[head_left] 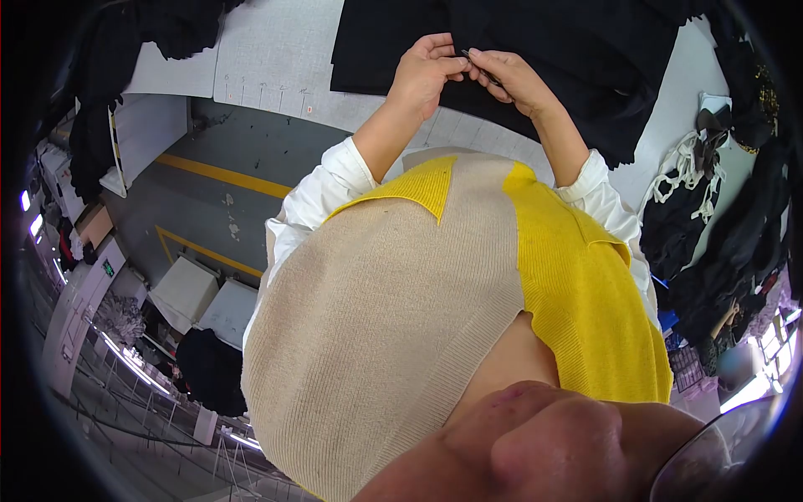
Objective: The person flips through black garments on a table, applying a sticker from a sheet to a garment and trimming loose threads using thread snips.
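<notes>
Both hands meet above a large black cloth (pixel 535 42) spread on the white table. My left hand (pixel 425 74) is closed in a pinch, thumb against fingertips; what it pinches is too small to make out. Close beside it, my right hand (pixel 514 79) is closed around a small dark pointed tool (pixel 491 79). Its tip points toward the left fingers, and most of it is hidden in the grip, so its exact kind does not show. The fingertips of the two hands are almost touching.
The white tabletop (pixel 276 54) has small marks along its near edge. More dark cloth (pixel 180 25) lies at the far left. White straps (pixel 686 163) and dark garments lie at the right. Grey floor with a yellow line (pixel 222 174) and white boxes (pixel 186 293) are at left.
</notes>
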Demonstrator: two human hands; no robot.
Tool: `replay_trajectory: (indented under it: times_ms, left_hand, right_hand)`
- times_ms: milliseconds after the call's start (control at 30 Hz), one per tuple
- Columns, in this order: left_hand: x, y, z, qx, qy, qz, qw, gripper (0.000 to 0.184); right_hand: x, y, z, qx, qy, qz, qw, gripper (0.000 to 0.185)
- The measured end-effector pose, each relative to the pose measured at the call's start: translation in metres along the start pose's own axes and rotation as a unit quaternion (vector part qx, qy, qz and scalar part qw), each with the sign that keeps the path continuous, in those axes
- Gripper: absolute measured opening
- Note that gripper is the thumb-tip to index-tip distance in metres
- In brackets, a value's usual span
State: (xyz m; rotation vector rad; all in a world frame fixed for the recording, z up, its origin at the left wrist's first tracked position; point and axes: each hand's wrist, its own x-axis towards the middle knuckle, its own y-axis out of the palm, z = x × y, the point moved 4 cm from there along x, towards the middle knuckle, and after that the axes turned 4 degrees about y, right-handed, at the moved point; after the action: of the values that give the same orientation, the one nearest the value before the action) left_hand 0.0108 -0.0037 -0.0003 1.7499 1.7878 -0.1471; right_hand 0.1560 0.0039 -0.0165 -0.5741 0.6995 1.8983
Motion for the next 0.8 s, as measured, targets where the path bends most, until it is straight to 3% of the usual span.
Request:
replay_trajectory:
  times_ms: [233,333,467,567,600,667,700,767,800]
  left_hand:
    - [0.0,-0.003,0.0,-0.008,-0.016,0.003,1.0,0.042]
    - [-0.003,-0.008,-0.005,-0.01,-0.021,0.022,0.999,0.041]
    - [0.005,-0.016,-0.004,-0.026,-0.053,0.054,0.997,0.043]
    - [-0.004,-0.043,-0.02,0.124,-0.037,0.125,0.984,0.031]
    - [-0.011,-0.06,-0.03,0.212,-0.033,0.188,0.958,0.025]
    - [-0.024,-0.118,-0.037,0.372,-0.222,0.26,0.863,0.018]
    - [-0.039,-0.131,-0.047,0.604,-0.178,0.203,0.75,0.014]
    - [-0.045,-0.119,-0.064,0.867,-0.094,0.198,0.448,0.019]
    - [-0.043,-0.1,-0.069,0.87,0.015,0.208,0.448,0.021]
  right_hand:
    - [-0.014,-0.001,0.001,0.026,-0.002,-0.005,1.0,0.038]
    - [-0.04,-0.01,0.007,-0.006,-0.065,-0.046,0.997,0.03]
    - [-0.105,-0.07,0.017,-0.014,-0.115,-0.225,0.968,0.022]
    - [-0.158,-0.164,0.005,0.218,-0.185,-0.467,0.837,0.017]
    - [-0.178,-0.193,-0.006,0.206,-0.18,-0.516,0.812,0.017]
    - [-0.199,-0.23,-0.025,0.177,-0.139,-0.546,0.807,0.017]
    - [-0.202,-0.234,-0.028,0.171,-0.123,-0.541,0.814,0.017]
    - [-0.198,-0.229,-0.029,0.178,-0.111,-0.527,0.824,0.017]
    - [-0.192,-0.228,-0.029,0.176,-0.097,-0.506,0.839,0.018]
